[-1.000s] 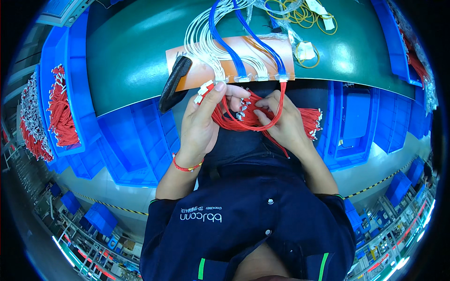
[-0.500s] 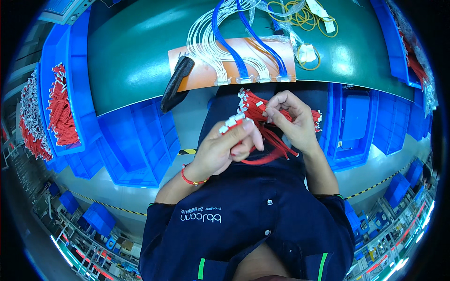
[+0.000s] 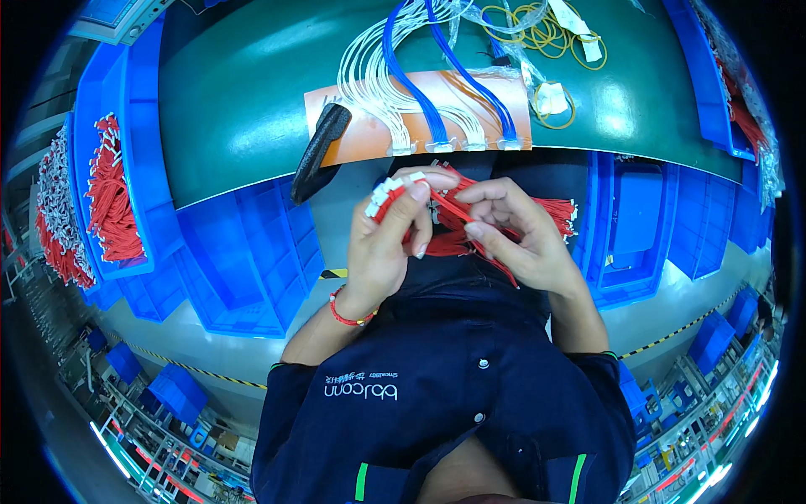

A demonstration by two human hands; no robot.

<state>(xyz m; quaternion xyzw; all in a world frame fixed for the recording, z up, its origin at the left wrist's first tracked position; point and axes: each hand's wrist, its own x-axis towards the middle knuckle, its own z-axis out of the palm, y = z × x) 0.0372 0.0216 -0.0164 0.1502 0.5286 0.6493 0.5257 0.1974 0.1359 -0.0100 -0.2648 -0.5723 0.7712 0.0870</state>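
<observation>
red wires [image 3: 445, 204] in left hand [image 3: 382, 248]

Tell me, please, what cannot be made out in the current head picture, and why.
In the head view:
Red wire bundle: its middle is hidden behind the right hand.
Blue cables: far ends cut off by the top edge.
White connectors in the left hand: too small to show fine detail.

You're in a cable-assembly workshop.
Before you stands a green workbench [image 3: 243, 109]; around you, blue bins [image 3: 151, 172], red cables [image 3: 113, 197] and striped floor tape [image 3: 193, 367].
</observation>
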